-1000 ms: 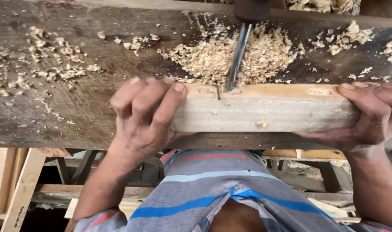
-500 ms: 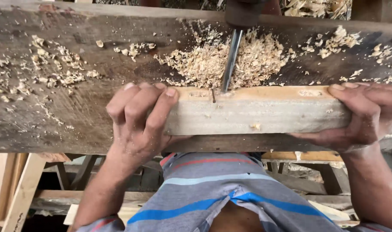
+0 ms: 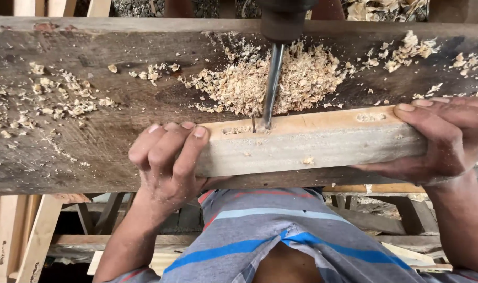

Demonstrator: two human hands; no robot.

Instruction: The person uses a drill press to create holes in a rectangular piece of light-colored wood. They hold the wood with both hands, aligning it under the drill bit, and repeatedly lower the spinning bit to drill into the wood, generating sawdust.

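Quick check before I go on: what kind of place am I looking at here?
Most likely a woodworking shop: a drill bit bores into a wood block, a shavings pile lies on a worn workbench, and wooden frames stand below.

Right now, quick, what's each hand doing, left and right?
Left hand: closed around the left end of the wooden block.
Right hand: closed around the block's right end, under the drill bit.

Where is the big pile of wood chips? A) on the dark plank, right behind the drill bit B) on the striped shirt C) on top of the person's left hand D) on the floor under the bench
A: the wood chips lie heaped on the dark plank, around and behind the drill bit that meets the pale wood block.
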